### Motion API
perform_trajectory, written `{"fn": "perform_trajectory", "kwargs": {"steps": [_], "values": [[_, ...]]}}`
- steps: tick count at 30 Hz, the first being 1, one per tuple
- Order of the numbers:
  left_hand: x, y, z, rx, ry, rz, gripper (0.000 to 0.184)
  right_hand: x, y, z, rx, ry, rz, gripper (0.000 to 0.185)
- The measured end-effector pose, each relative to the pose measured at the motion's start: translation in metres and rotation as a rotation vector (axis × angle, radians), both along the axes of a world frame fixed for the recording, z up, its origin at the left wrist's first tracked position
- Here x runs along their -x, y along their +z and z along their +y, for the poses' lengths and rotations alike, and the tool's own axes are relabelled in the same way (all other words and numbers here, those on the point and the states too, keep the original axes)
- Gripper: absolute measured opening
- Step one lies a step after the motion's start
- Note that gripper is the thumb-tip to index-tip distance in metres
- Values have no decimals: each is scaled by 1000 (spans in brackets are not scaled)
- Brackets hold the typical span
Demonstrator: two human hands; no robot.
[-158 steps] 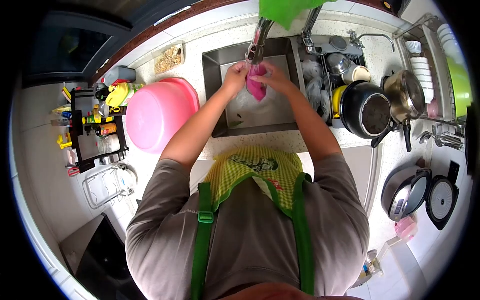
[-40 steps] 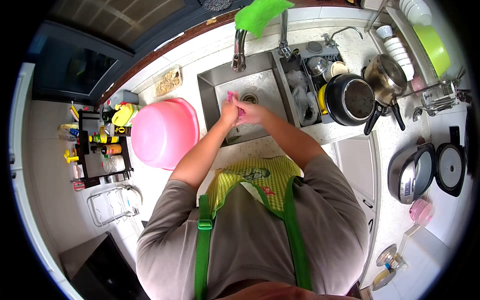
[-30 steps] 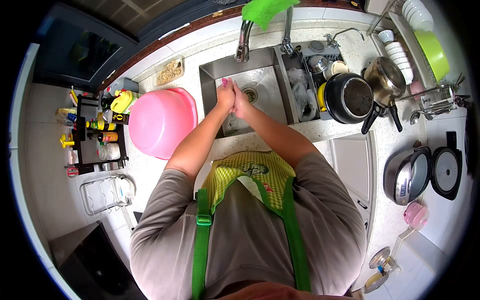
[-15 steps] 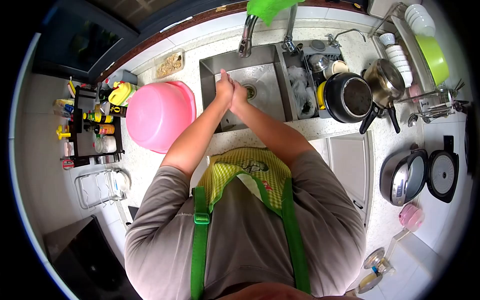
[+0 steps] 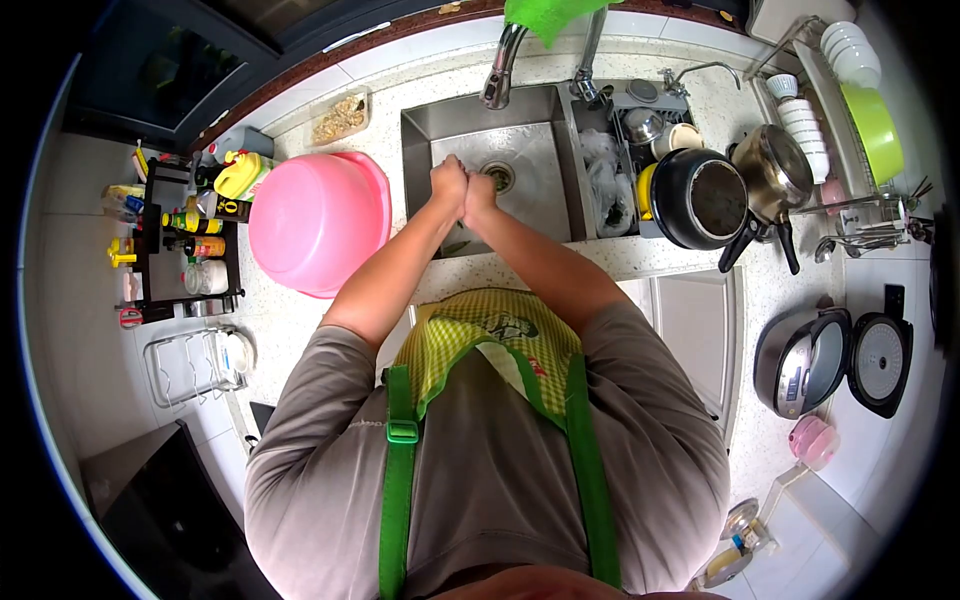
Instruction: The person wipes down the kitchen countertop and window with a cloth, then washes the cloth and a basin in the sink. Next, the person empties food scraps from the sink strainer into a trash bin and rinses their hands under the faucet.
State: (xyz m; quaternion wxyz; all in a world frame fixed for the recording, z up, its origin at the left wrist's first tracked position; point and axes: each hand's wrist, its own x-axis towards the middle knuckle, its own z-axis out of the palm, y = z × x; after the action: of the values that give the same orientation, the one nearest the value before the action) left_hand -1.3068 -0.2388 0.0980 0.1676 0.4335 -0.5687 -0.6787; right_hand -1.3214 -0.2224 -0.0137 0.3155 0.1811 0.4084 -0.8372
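Note:
My left hand (image 5: 449, 182) and my right hand (image 5: 480, 192) are side by side over the steel sink (image 5: 540, 150). Both are curled into fists and touch each other. Whatever they may hold is hidden by the fingers. Just beyond them lies the round drain (image 5: 499, 178), with bits of something green in it. More green scraps (image 5: 457, 246) rest near the sink's front edge, under my forearms. The chrome faucet (image 5: 497, 88) hangs over the back of the sink, and no running water shows.
A pink basin (image 5: 308, 220) stands left of the sink, with a container of small pale pieces (image 5: 340, 117) behind it. To the right are a side basin with plastic bags (image 5: 602, 175), a black pot (image 5: 697, 198) and a pressure cooker (image 5: 772, 170). A green cloth (image 5: 548, 14) drapes over the faucet.
My hands were clasped together with some fingers extended. Now both are curled into fists side by side and sit slightly nearer to me. The view has shifted a little.

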Motion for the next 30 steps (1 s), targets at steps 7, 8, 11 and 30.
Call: {"fn": "perform_trajectory", "kwargs": {"steps": [7, 8, 11, 30], "values": [[1, 12, 4, -67, 7, 18, 29, 3, 4, 0, -173, 14, 60, 28], [-1, 17, 4, -61, 11, 15, 29, 2, 8, 3, -168, 18, 57, 28], [-8, 38, 8, -80, -17, 124, 29, -7, 78, 23, -262, 27, 162, 31], [-33, -3, -23, -376, -314, 31, 31, 30, 89, 90, -236, 679, 854, 54]]}}
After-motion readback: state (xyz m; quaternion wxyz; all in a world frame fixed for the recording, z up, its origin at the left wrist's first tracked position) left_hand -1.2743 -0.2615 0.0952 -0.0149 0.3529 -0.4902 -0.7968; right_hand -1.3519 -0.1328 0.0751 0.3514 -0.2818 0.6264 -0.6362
